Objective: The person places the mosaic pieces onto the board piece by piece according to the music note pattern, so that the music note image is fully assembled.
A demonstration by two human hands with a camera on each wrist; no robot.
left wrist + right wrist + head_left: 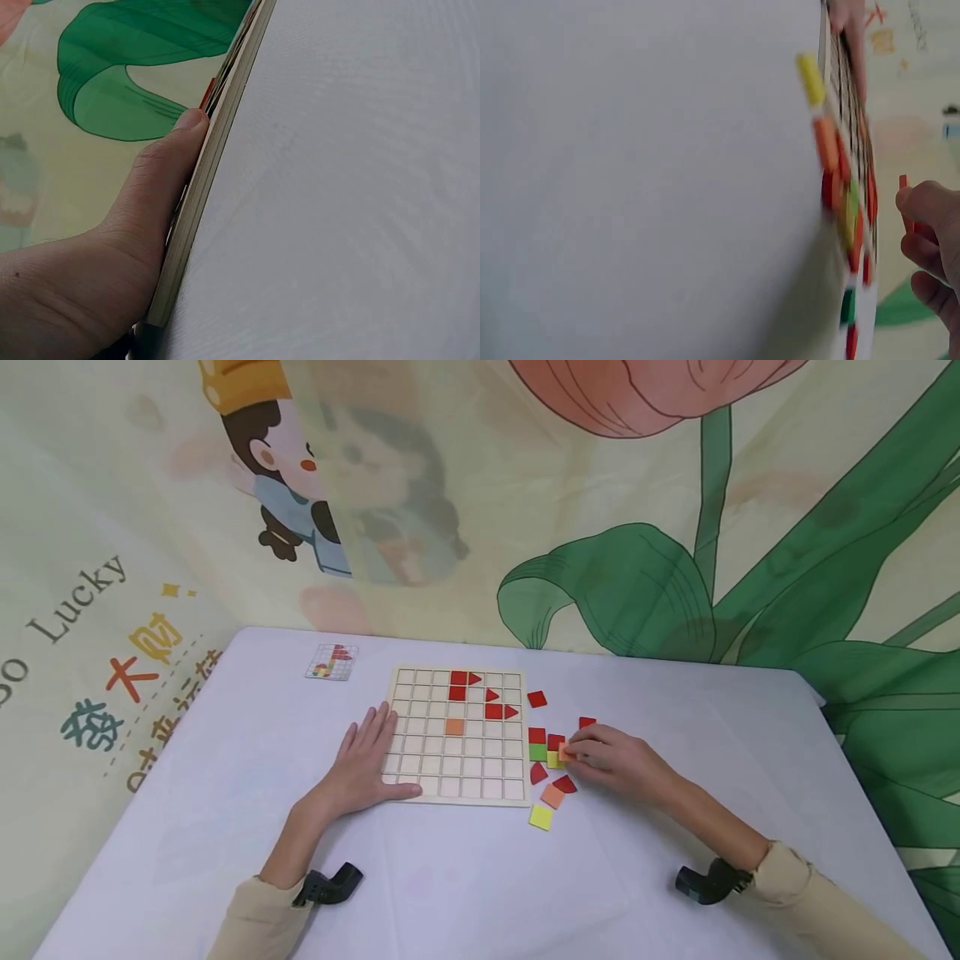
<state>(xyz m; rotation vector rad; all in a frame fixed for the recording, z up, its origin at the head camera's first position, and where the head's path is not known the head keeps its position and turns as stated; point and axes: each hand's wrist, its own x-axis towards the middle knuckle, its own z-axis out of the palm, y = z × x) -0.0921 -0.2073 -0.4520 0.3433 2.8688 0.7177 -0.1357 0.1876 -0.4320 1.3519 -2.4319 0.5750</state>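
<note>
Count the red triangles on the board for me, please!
3 on the board: the first triangle is right of the top red square, the second triangle directly above the lowest red square, the third triangle right of that square. None looks hidden.

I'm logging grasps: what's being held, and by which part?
The right hand pinches a thin, flat orange piece by its side towards the hand.

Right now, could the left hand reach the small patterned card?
Probably yes: nothing visible stands between the left hand and the card, though this hand would first have to leave the board.
</note>
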